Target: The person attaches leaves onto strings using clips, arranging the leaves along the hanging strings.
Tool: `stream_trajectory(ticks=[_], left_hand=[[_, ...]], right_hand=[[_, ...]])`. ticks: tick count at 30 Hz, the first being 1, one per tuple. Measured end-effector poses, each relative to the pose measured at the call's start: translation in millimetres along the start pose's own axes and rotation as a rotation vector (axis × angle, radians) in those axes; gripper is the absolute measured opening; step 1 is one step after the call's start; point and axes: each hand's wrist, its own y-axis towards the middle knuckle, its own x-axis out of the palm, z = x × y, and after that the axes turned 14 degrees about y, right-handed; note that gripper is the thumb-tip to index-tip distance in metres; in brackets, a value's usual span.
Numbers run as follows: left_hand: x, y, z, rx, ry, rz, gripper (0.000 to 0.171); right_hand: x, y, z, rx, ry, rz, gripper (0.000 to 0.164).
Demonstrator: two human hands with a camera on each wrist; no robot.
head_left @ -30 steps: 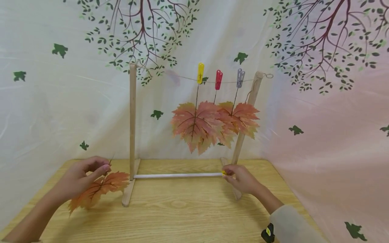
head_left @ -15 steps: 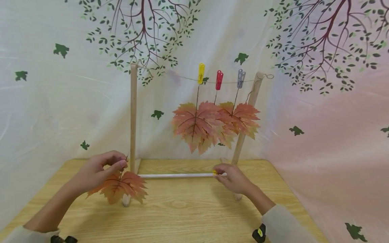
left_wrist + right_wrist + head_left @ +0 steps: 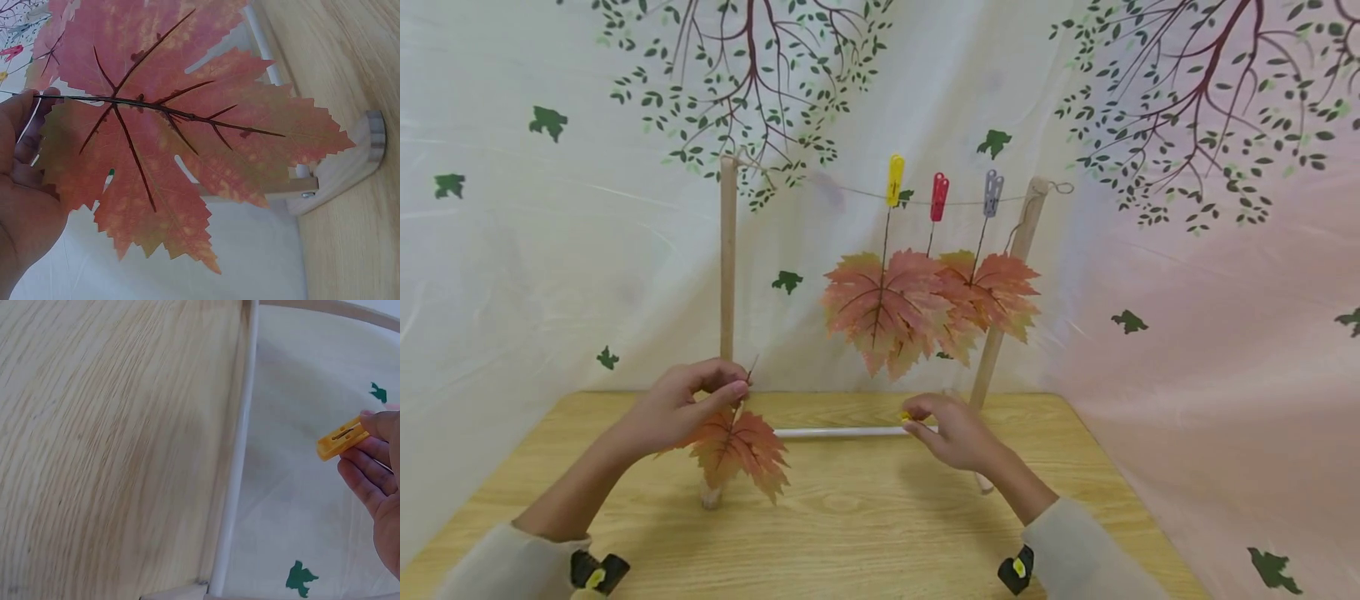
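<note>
My left hand pinches the dark stem of an orange-red artificial maple leaf, which hangs below the fingers in front of the left post's foot. In the left wrist view the leaf spreads wide with dark veins. A yellow clothespin is pinched between thumb and fingers of my right hand, above the white rod. Overhead, a yellow clothespin, a red clothespin and a grey clothespin on a string hold similar leaves by their stems.
The thin string runs between a left wooden post and a right wooden post. A white rod joins the posts low down over the wooden table. Behind hangs a pale cloth printed with branches and leaves.
My left hand has moved right and slightly up, carrying the leaf in front of the left post. My right hand has moved left with the yellow clothespin. The hanging leaves stay put.
</note>
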Motion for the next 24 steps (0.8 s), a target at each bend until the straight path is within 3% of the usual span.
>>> stream_trajectory(ticks=[15,24], left_hand=[[12.3,31.4,8.2,0.037,-0.063,0.006,0.012],[8.6,54.1,15.5,0.012,-0.05,0.015,0.011]], right_hand=[[3,24,-26,-0.152,0.097,0.099,0.016],[-7,44,-40,-0.196,0.114,0.14,0.02]])
